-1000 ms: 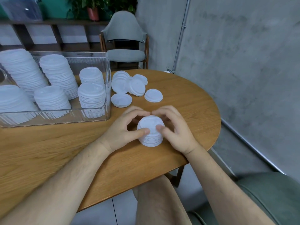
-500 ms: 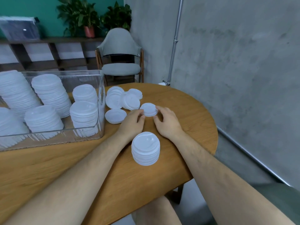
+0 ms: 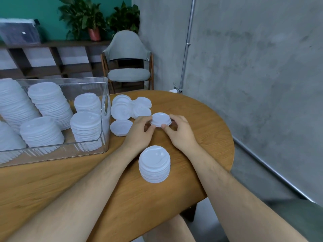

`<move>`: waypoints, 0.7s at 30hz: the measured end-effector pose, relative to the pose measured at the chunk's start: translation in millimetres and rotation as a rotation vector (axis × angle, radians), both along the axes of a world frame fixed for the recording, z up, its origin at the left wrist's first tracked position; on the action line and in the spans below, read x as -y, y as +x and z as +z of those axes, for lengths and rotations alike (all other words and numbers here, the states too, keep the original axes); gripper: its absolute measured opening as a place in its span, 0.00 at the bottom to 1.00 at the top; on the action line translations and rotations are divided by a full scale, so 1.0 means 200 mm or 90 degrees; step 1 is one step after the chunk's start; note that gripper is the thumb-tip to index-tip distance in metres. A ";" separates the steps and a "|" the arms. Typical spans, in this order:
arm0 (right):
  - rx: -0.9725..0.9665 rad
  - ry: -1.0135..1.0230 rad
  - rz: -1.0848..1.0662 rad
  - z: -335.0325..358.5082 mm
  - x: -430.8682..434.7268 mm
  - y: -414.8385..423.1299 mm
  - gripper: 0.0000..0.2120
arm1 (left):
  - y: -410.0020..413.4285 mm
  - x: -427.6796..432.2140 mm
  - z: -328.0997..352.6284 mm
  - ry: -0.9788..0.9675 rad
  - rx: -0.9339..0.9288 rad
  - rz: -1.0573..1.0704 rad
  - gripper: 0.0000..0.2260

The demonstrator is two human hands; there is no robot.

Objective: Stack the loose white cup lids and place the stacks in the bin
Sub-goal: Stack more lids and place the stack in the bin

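Gripping a single white cup lid [image 3: 160, 119] from both sides: pinching its left rim with the curled thumb and fingers of the left hand [image 3: 139, 131], and pinching its right rim the same way with the right hand [image 3: 181, 132]. Holding it dome up, low over the far part of the round wooden table [image 3: 206, 123], showing a raised flat top above a wider stepped skirt. Not telling whether it is touching the wood. Reaching past a short, neat stack of lids [image 3: 154, 164] standing near, between the two forearms, glossy and faintly bluish. Working just right of more loose lids [image 3: 122, 109] lying overlapped beside the clear bin [image 3: 105, 95]. Looking across at several taller lid stacks [image 3: 50, 102] inside that bin on the left, some leaning.
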State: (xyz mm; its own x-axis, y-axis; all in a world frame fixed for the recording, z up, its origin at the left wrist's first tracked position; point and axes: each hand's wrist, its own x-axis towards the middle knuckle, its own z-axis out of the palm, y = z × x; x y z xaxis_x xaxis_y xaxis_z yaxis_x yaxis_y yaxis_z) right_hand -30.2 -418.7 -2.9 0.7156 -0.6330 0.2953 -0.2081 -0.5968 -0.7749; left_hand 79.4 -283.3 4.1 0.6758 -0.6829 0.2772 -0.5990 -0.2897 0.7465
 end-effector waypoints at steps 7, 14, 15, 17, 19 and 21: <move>0.097 0.105 0.040 0.15 -0.17 -0.18 0.26 | -0.15 -0.18 0.21 -0.124 -0.039 0.001 0.15; 0.087 0.084 0.136 0.27 -0.38 -0.42 0.17 | -0.34 -0.46 0.24 -0.156 -0.050 -0.035 0.18; 0.077 0.070 0.141 0.26 -0.40 -0.44 0.17 | -0.36 -0.49 0.23 -0.142 -0.066 -0.041 0.20; 0.066 0.048 0.139 0.24 -0.45 -0.49 0.18 | -0.40 -0.55 0.20 -0.115 -0.096 -0.037 0.21; 0.068 0.040 0.130 0.23 -0.48 -0.52 0.19 | -0.44 -0.59 0.19 -0.105 -0.107 -0.030 0.21; 0.066 0.036 0.125 0.23 -0.50 -0.55 0.19 | -0.48 -0.62 0.18 -0.107 -0.104 -0.028 0.20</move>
